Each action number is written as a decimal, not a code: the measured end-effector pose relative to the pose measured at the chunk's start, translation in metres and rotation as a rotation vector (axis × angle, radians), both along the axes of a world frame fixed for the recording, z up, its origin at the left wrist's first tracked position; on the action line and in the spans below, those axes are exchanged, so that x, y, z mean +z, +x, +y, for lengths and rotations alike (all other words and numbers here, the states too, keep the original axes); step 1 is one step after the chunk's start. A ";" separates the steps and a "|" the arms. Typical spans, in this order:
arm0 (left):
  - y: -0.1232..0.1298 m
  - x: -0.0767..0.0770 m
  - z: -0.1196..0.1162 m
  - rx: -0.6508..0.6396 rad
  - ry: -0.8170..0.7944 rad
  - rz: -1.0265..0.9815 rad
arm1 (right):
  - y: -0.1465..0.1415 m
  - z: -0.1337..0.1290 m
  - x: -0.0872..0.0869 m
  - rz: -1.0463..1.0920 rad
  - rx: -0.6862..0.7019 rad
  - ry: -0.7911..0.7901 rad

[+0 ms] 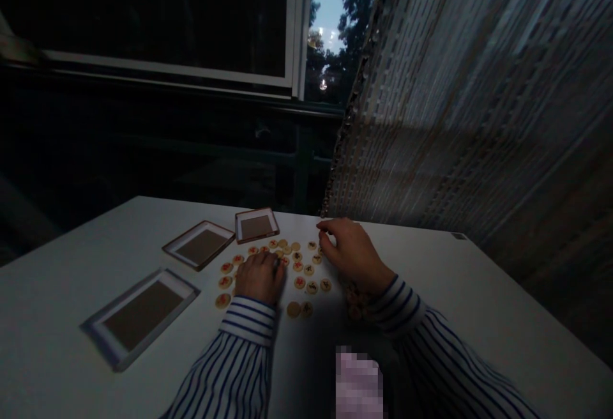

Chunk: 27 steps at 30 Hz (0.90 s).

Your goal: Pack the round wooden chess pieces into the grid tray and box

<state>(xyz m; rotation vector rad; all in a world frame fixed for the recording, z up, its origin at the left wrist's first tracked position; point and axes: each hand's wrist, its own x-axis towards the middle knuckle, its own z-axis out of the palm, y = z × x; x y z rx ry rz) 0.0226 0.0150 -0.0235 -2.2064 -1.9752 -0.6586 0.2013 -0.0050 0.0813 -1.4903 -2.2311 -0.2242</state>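
Note:
Round wooden Chinese chess pieces, some with red characters and some with black ones, lie spread on the white table. My left hand (pixel 261 276) rests palm down over the left part of the spread, covering some pieces; its fingers reach forward and hold nothing I can see. A red-marked piece (pixel 223 300) lies just left of its wrist. My right hand (pixel 352 253) hovers or rests at the right side of the pieces, fingers bent, with a gap between thumb and forefinger. Near it lies a black-marked piece (pixel 325 285). Beneath the right wrist is a reddish cluster of pieces (pixel 355 309), partly hidden.
A shallow tray-like box part (pixel 186 291) lies on the left of the white table (pixel 57 285). Behind it are a second tray (pixel 232 237) and a smaller one (pixel 276 221). A string curtain (pixel 431 119) hangs past the far right edge, beside a window (pixel 330 29). The light is dim.

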 end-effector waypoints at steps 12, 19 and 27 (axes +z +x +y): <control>0.001 -0.004 0.002 0.002 -0.120 -0.004 | -0.020 0.008 -0.059 -0.033 0.066 -0.115; 0.007 -0.014 0.003 -0.064 -0.012 0.045 | -0.022 0.004 -0.062 -0.039 0.095 -0.084; 0.009 -0.014 -0.001 -0.061 0.031 0.086 | -0.019 0.007 -0.071 -0.029 0.120 -0.054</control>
